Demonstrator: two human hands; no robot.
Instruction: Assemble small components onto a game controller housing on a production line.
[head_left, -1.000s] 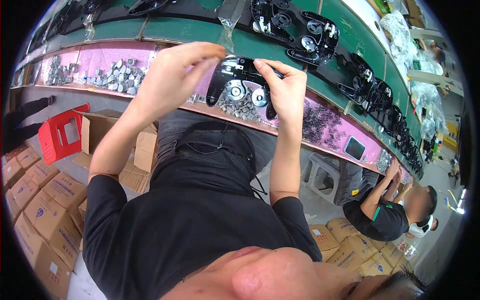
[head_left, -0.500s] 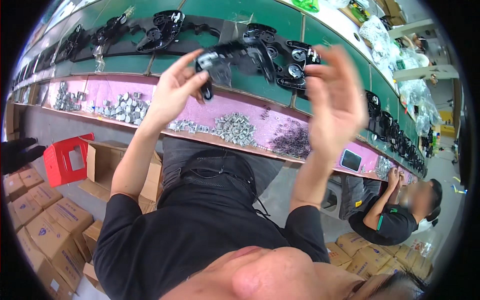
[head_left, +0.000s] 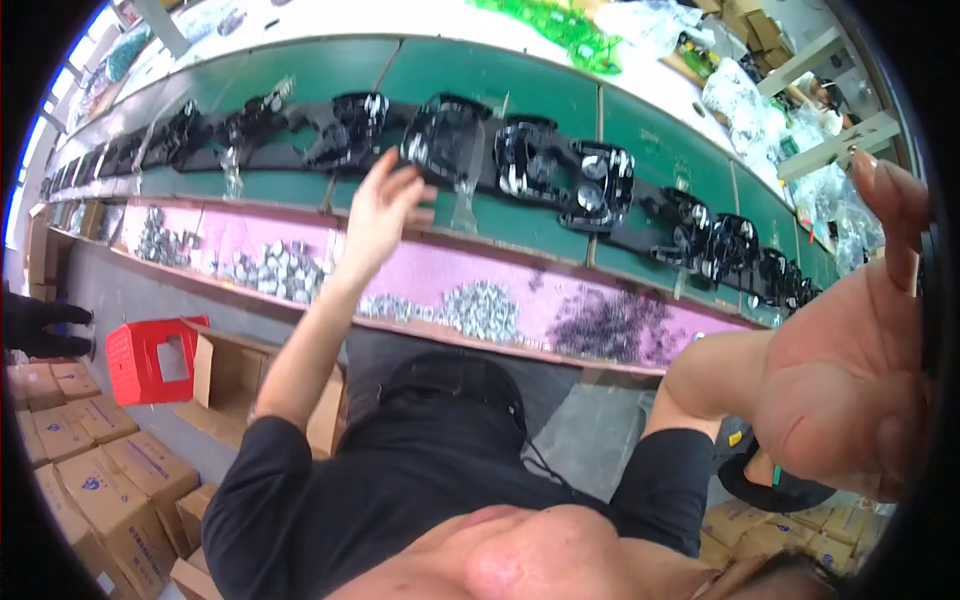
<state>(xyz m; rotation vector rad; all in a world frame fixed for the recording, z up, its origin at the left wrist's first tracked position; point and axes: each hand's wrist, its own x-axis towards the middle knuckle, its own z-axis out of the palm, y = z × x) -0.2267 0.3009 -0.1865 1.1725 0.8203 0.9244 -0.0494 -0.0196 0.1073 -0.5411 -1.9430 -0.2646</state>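
My left hand is over the near edge of the green bench, fingers apart and holding nothing. Just beyond its fingertips lies a black plastic shell, one of a row of similar glossy black parts on a dark strip. My right hand is raised large and close at the right, palm showing. Its visible fingers are stretched upward and apart, with nothing seen in them; part of the hand is lost in the dark rim.
A pink ledge runs along the bench's near side. On it lie grey metal pieces and a heap of small dark parts. A red plastic stool, an open carton and stacked boxes stand left. A co-worker's dark sleeve shows right.
The black shell that was in my left hand now lies on the strip, let go. My right hand has risen to the right, close to the camera. The view has shifted.
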